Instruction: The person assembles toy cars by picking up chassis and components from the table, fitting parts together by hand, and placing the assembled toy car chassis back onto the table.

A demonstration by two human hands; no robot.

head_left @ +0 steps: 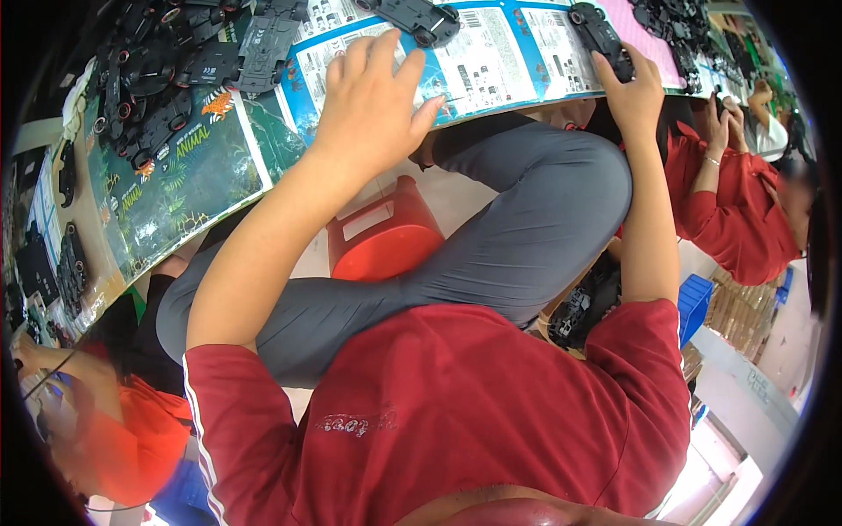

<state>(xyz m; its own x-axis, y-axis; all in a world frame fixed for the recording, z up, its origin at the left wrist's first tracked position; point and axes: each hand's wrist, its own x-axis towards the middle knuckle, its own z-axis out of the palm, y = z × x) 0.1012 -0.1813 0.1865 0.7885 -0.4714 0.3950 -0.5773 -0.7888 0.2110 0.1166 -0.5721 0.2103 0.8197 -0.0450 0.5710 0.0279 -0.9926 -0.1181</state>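
Fingers of the right hand (628, 86) gripped a black toy car chassis (601, 37) at the table (491, 61) edge; the left hand (373, 96) rested flat and unclenched on blue printed cardboard (478, 74) nearby.

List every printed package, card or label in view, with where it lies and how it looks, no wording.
Blue and white printed cards: flat on the table edge under the left hand, rectangular, with small picture panels.
Dark green jungle-print cards: left part of the table, flat, with orange animal figures.
Pink sheet: upper right, beside the right hand, which grips a black toy chassis.
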